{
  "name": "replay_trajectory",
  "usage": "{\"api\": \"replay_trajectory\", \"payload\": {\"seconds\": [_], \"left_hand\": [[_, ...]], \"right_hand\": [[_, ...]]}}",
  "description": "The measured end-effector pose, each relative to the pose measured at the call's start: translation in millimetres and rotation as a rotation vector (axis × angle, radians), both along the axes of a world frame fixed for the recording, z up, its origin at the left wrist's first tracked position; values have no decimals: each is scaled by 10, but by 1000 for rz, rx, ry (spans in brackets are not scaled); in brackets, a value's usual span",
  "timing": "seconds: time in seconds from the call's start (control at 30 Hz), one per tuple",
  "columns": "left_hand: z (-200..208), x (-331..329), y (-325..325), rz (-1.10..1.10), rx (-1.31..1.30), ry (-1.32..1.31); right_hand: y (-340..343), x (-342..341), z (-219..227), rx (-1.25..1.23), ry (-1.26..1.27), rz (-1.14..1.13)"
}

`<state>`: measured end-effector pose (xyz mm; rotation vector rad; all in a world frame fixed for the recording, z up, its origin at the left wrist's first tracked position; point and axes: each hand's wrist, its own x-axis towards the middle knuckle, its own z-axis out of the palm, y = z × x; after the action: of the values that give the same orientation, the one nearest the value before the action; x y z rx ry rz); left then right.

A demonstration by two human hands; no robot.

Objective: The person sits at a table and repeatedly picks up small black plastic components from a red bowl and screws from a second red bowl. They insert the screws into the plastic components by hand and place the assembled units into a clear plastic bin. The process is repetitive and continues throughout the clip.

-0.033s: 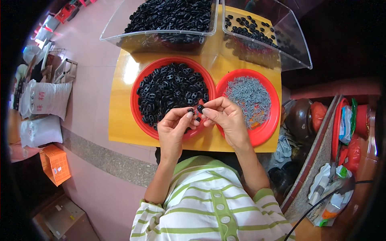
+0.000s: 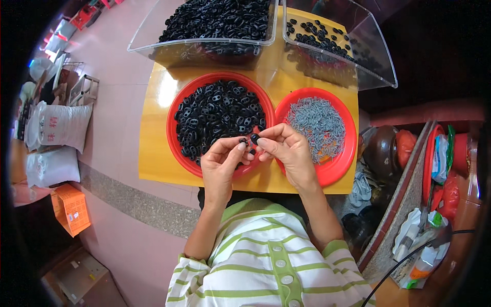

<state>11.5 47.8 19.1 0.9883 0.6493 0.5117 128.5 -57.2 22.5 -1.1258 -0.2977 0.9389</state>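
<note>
**Hardly anything has moved since the earlier frame: both hands keep the same pinch**

I see the left hand (image 2: 219, 169) with thumb and finger closed down to a small black piece (image 2: 243, 140). Just beside it, the right hand (image 2: 286, 153) pinches a smooth, rounded dark piece (image 2: 254, 138) in an equally narrow grip. From here I cannot tell whether the two pieces touch; both are above the near right part of a round red basin (image 2: 170, 123). Glossy black ovals (image 2: 217, 115), many pierced with two holes, heap up inside it. To its right, a red dish (image 2: 349, 138) carries a tangle of slim grey pins (image 2: 314, 125).

Under everything, the desk (image 2: 151, 158) shows a shiny yellow top that throws back glare. At its far side I see two clear bins, the left one (image 2: 202, 42) piled with black parts, the right one (image 2: 373, 77) more thinly filled. Pinkish tiles (image 2: 117, 117) cover the floor, crossed by a speckled strip (image 2: 133, 199). White sacks (image 2: 64, 125) slump at left; a rounded brown jar (image 2: 381, 151) sits at right.
</note>
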Motion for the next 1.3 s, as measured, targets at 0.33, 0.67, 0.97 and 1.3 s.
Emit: {"api": "replay_trajectory", "payload": {"seconds": [0.33,0.67,0.97,1.3], "left_hand": [[14,-36,-35,5,9,-4],[-3,-18,-37,-3,5,-21],[-9,-16,-33,-22,-3,-27],[-45,80,-66,-18,-28,-63]], "right_hand": [[6,-50,-7,22,-16,-38],[38,-102,-40,16,-112,-36],[32,-128,-80,-18,-184,-23],[56,-179,-33,-23,-334,-122]]}}
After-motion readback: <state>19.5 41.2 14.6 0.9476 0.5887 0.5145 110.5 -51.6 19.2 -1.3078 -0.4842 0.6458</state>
